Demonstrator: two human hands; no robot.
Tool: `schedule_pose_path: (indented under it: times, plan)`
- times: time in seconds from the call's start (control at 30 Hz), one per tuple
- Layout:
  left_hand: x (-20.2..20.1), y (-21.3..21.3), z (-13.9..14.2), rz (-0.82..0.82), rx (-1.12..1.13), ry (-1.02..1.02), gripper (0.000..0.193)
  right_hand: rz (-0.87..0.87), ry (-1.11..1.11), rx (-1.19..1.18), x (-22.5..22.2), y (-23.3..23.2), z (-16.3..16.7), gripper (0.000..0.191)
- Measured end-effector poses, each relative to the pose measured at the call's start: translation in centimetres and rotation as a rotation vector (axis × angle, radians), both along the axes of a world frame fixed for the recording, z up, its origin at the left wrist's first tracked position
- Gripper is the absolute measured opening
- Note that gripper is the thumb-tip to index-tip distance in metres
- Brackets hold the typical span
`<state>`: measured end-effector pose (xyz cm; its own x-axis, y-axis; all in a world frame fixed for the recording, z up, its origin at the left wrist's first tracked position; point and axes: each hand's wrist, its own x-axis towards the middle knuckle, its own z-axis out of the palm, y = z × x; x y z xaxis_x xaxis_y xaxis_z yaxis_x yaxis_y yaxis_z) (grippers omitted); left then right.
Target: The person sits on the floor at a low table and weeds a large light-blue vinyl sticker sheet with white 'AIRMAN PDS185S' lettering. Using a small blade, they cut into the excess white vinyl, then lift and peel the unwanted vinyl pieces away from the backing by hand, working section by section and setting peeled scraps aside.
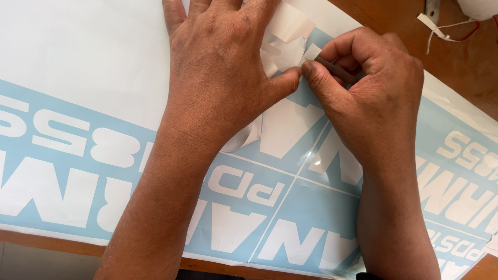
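Brown wooden table under pale-blue vinyl sheet

Two hands: left hand, right hand; one dark tool; one vinyl sheet; one wooden table.

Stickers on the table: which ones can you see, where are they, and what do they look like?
Big sticker sheet: lies flat across the table, white, with pale blue panels and large white letters.
Peeled white scraps: curled up by the left hand.
Thin dark tool: pinched in the right hand, over the sheet.
White strips: on the brown table, top right.
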<state>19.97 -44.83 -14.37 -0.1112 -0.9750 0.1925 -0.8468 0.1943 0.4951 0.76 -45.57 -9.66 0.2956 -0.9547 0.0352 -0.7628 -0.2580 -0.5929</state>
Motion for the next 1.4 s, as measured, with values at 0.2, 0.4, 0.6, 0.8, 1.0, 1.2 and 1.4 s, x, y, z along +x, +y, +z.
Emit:
schedule_pose_path:
  times: [0.2,0.4,0.6,0.8,1.0,1.2,1.4]
  plan:
    - [-0.1,0.0,0.0,0.012,0.01,-0.001,0.092,0.037,-0.013,-0.035,-0.3,-0.1,0.0,0.013]
    - [-0.4,-0.2,0.2,0.035,0.048,0.01,0.097,0.052,0.005,-0.003,-0.9,-0.2,0.3,0.004]
    - [-0.6,0.0,0.1,0.039,0.09,0.005,0.099,0.043,-0.018,-0.071,-1.2,-0.3,-0.6,0.007]
    - [-0.5,-0.2,1.0,0.024,0.07,0.014,0.094,-0.052,-0.129,-0.069,-2.2,-1.0,-1.7,0.009]
    - [1.8,-0.3,1.6,-0.055,0.101,0.101,0.054,0.03,-0.039,-0.108,-2.2,-0.8,-2.0,0.042]
    - [1.6,-0.2,1.1,-0.039,0.025,0.109,0.038,-0.005,0.006,-0.129,-1.7,-1.0,-1.9,0.041]
    - [1.4,-0.3,1.2,-0.001,0.023,0.102,0.031,-0.071,-0.002,-0.065,-1.5,-0.7,-2.0,0.042]
